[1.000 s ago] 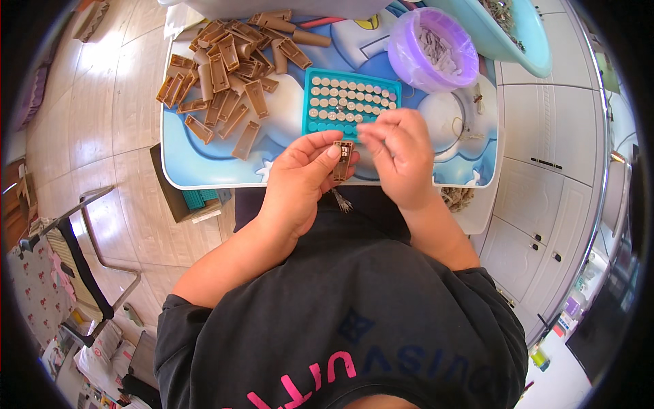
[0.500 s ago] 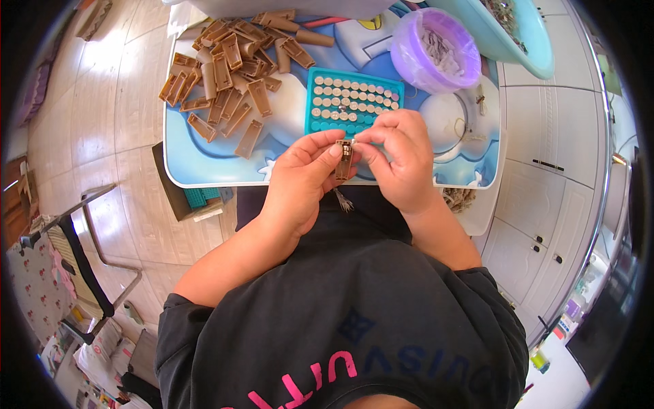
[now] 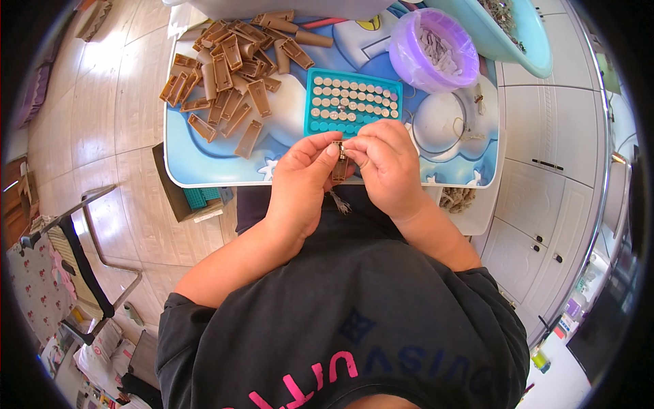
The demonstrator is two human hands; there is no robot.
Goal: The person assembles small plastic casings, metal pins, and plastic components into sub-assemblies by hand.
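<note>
My left hand (image 3: 300,174) is closed round a small brown plastic casing (image 3: 338,174), held upright above the table's front edge. A shiny metal piece (image 3: 342,154) shows in its upper part. My right hand (image 3: 390,167) pinches at the casing's top, thumb and forefinger against the metal; what lies between those fingertips is too small to make out. Just beyond my hands lies a teal tray (image 3: 309,102) with rows of pale round pieces (image 3: 344,94), a small metal part (image 3: 341,108) resting on them. Teal round slots show in its nearest row.
Many similar brown casings (image 3: 221,71) are heaped at the table's (image 3: 197,167) far left. At the far right stand a lined purple tub (image 3: 409,65) with greyish strands and a light-blue basin (image 3: 541,51). An open box (image 3: 174,191) sits below the left edge; white cabinets (image 3: 545,129) stand right.
Both hands and the casing have shifted slightly left. The right hand has turned, its fingertips now closer over the metal piece, and a small white bit seen at its fingertips is hidden.
</note>
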